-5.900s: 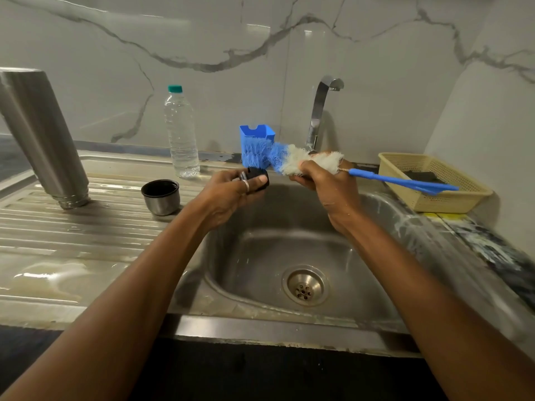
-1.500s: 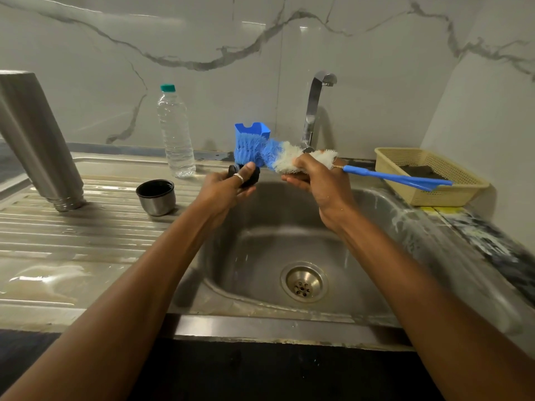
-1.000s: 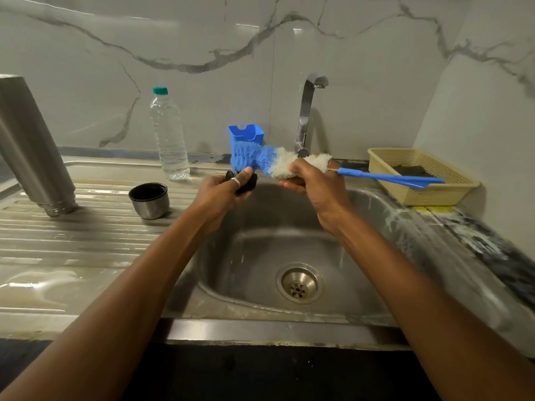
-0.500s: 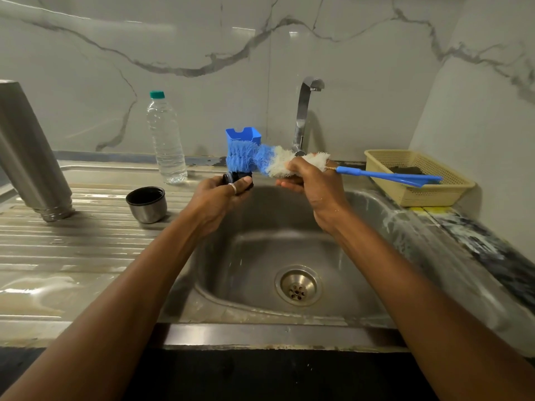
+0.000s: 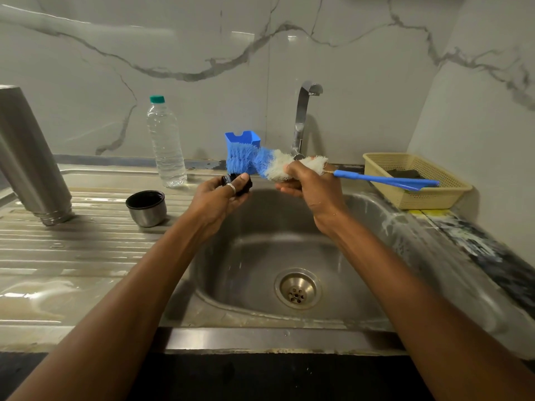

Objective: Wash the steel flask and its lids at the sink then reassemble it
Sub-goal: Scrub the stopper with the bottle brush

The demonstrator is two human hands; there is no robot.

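Observation:
Over the back edge of the sink basin (image 5: 260,250), my left hand (image 5: 220,198) grips a small black inner lid (image 5: 241,183). My right hand (image 5: 309,183) holds a bottle brush (image 5: 260,163) by its white bristles, and the blue bristle tip touches the lid from above. The brush's blue handle (image 5: 385,179) sticks out to the right. The steel flask (image 5: 29,157) stands upside down on the draining board at far left. Its steel cup lid (image 5: 146,208) sits open side up next to it.
A clear water bottle (image 5: 166,146) with a green cap stands at the back of the draining board (image 5: 72,256). The tap (image 5: 302,120) rises behind the basin, with a blue holder (image 5: 243,138) to its left. A yellow basket (image 5: 411,180) sits at the right.
Both hands stay over the basin, with the black lid turning slightly in my left hand under the brush tip. The view has shifted a little.

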